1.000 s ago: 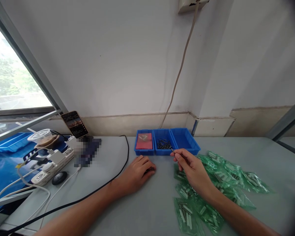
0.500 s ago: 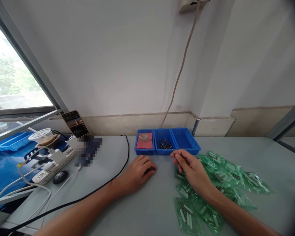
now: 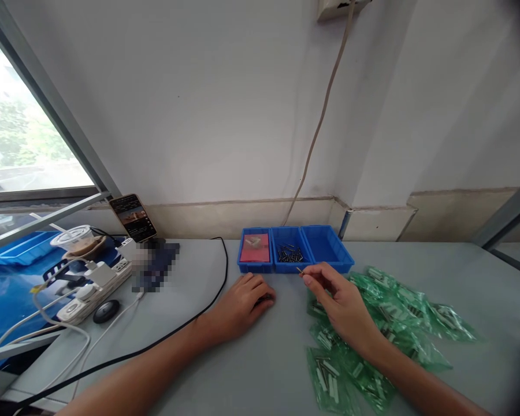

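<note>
My right hand (image 3: 335, 294) is closed in a pinch on a small thin screw (image 3: 300, 270), whose end sticks out to the left of the fingertips. It hovers just in front of the middle blue bin (image 3: 288, 267), where several dark screws (image 3: 291, 253) lie loose. My left hand (image 3: 245, 303) rests on the table, its fingers curled together. Something dark shows between its thumb and index finger, too small to make out. Green plastic bags (image 3: 385, 312) of metal and white pieces lie under and beside my right forearm.
The left blue bin (image 3: 255, 268) holds a red card (image 3: 255, 255) with a small clear packet on it. The right blue bin (image 3: 327, 242) stands beside the screws. A black cable (image 3: 169, 335) crosses the table; a power strip (image 3: 75, 309), a phone (image 3: 133, 218) and a cup (image 3: 75, 238) are at left.
My right fingers have turned the screw, so it now points more to the left, and the lower fingers have curled in. My left hand has stayed put.
</note>
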{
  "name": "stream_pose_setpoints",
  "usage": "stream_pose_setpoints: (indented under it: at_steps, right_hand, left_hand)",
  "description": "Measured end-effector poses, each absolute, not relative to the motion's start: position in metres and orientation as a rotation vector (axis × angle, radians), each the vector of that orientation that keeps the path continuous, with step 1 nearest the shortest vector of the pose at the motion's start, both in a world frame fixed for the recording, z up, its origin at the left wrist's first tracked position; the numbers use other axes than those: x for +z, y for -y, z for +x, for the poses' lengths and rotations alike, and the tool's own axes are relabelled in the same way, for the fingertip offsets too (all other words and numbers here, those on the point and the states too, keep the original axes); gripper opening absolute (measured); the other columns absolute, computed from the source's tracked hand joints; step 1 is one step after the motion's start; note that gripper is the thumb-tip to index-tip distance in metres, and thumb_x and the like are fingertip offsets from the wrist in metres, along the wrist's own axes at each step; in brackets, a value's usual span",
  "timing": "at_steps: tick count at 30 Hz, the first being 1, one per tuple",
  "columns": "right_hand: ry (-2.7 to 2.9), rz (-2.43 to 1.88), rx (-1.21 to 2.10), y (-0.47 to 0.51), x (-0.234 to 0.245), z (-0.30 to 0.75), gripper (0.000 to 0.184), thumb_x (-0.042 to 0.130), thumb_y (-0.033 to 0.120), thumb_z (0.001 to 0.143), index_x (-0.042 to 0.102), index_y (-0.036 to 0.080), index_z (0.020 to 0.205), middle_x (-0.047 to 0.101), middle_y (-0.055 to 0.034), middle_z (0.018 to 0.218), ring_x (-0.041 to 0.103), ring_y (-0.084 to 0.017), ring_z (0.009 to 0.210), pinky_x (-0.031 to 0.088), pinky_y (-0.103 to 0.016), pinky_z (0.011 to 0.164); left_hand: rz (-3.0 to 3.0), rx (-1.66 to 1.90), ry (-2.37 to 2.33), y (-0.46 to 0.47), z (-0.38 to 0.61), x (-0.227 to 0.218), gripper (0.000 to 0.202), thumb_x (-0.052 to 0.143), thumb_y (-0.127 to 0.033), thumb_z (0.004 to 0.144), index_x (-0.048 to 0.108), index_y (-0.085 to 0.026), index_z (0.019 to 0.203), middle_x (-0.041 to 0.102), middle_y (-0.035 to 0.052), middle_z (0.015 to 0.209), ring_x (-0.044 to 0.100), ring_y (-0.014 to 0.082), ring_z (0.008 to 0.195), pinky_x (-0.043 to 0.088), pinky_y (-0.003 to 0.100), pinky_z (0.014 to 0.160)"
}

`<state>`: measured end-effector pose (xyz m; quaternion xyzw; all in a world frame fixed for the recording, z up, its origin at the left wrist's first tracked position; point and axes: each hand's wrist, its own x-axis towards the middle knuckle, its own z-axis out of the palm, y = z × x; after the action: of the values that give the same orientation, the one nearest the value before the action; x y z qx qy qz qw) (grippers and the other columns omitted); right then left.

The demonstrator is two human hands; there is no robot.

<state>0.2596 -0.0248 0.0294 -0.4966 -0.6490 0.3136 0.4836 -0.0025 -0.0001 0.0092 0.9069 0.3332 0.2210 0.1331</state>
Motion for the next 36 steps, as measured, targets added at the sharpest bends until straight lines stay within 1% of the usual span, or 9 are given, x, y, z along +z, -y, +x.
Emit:
stream_pose_setpoints:
  at_steps: [3, 6, 12, 16, 18, 23, 28, 31, 36]
  right_hand:
    - [1.693, -1.184, 0.65, 0.0275, 0.0322, 0.2591, 0.023, 0.061, 0.045, 0.104, 0.073, 0.027, 0.098, 0.066, -0.0042, 0.09, 0.06, -0.023, 0.081, 0.05, -0.036, 0.077]
    - [1.739, -1.166, 0.604, 0.0293, 0.0332, 0.2584, 0.02, 0.063, 0.042, 0.103, 0.074, 0.027, 0.095, 0.063, -0.0039, 0.086, 0.06, -0.024, 0.079, 0.05, -0.036, 0.074]
    - [1.764, -1.163, 0.587, 0.0302, 0.0316, 0.2585, 0.017, 0.065, 0.04, 0.102, 0.073, 0.028, 0.092, 0.062, -0.0046, 0.086, 0.059, -0.024, 0.079, 0.051, -0.036, 0.071]
    - [1.721, -1.147, 0.642, 0.0286, 0.032, 0.2581, 0.016, 0.065, 0.04, 0.102, 0.072, 0.027, 0.095, 0.064, -0.0041, 0.089, 0.06, -0.023, 0.081, 0.051, -0.036, 0.076]
    - [1.675, -1.153, 0.712, 0.0277, 0.0329, 0.2574, 0.019, 0.064, 0.043, 0.102, 0.071, 0.026, 0.096, 0.066, -0.0034, 0.088, 0.061, -0.022, 0.081, 0.05, -0.035, 0.076]
    - [1.558, -1.163, 1.011, 0.0263, 0.035, 0.2561, 0.036, 0.062, 0.058, 0.101, 0.071, 0.024, 0.096, 0.068, -0.0016, 0.081, 0.053, -0.016, 0.061, 0.042, -0.029, 0.056]
    - [1.408, -1.091, 1.308, 0.0273, 0.0372, 0.2553, 0.045, 0.067, 0.065, 0.097, 0.073, 0.021, 0.097, 0.067, -0.0019, 0.082, 0.049, -0.012, 0.059, 0.039, -0.026, 0.055]
    - [1.297, -1.033, 1.476, 0.0276, 0.0379, 0.2556, 0.045, 0.071, 0.065, 0.094, 0.073, 0.02, 0.095, 0.061, -0.0004, 0.08, 0.044, -0.011, 0.059, 0.037, -0.026, 0.056]
    - [1.114, -0.893, 1.65, 0.0258, 0.0368, 0.2578, 0.036, 0.078, 0.055, 0.093, 0.072, 0.02, 0.092, 0.056, 0.0018, 0.081, 0.038, -0.01, 0.06, 0.036, -0.025, 0.059]
  left_hand:
    - [2.635, 0.645, -0.977, -0.0001, -0.0027, 0.0083, 0.011, 0.054, -0.025, 0.111, 0.065, -0.022, 0.115, 0.065, 0.0051, 0.107, 0.056, 0.0217, 0.1, 0.046, 0.035, 0.092]
    - [2.639, 0.645, -0.977, 0.0002, -0.0027, 0.0093, 0.013, 0.053, -0.026, 0.112, 0.065, -0.022, 0.115, 0.065, 0.0051, 0.107, 0.057, 0.0218, 0.1, 0.047, 0.035, 0.092]
    - [2.641, 0.656, -0.971, -0.0001, -0.0028, 0.0085, 0.013, 0.053, -0.027, 0.112, 0.064, -0.022, 0.116, 0.065, 0.0055, 0.108, 0.056, 0.022, 0.1, 0.046, 0.036, 0.092]
    - [2.631, 0.641, -0.975, -0.0007, -0.003, 0.0072, 0.012, 0.053, -0.025, 0.112, 0.064, -0.022, 0.115, 0.064, 0.0051, 0.107, 0.055, 0.0222, 0.1, 0.045, 0.036, 0.092]
    - [2.631, 0.631, -0.977, -0.0006, -0.0032, 0.0077, 0.012, 0.054, -0.025, 0.112, 0.064, -0.022, 0.115, 0.064, 0.0049, 0.107, 0.055, 0.0222, 0.1, 0.045, 0.035, 0.091]
    - [2.631, 0.628, -0.971, -0.0003, -0.0031, 0.0088, 0.013, 0.053, -0.026, 0.112, 0.064, -0.022, 0.116, 0.064, 0.0053, 0.108, 0.055, 0.0221, 0.101, 0.045, 0.036, 0.092]
    - [2.645, 0.648, -0.971, -0.0009, -0.0029, 0.0072, 0.016, 0.051, -0.029, 0.113, 0.065, -0.021, 0.115, 0.065, 0.0057, 0.106, 0.057, 0.0221, 0.1, 0.047, 0.036, 0.091]
    - [2.646, 0.652, -0.972, -0.001, -0.003, 0.0068, 0.015, 0.052, -0.029, 0.113, 0.065, -0.021, 0.115, 0.065, 0.0057, 0.106, 0.058, 0.0221, 0.1, 0.047, 0.036, 0.091]
    - [2.64, 0.644, -0.968, -0.0004, -0.0028, 0.0085, 0.014, 0.052, -0.027, 0.113, 0.065, -0.021, 0.115, 0.065, 0.0058, 0.107, 0.057, 0.0221, 0.101, 0.047, 0.036, 0.092]
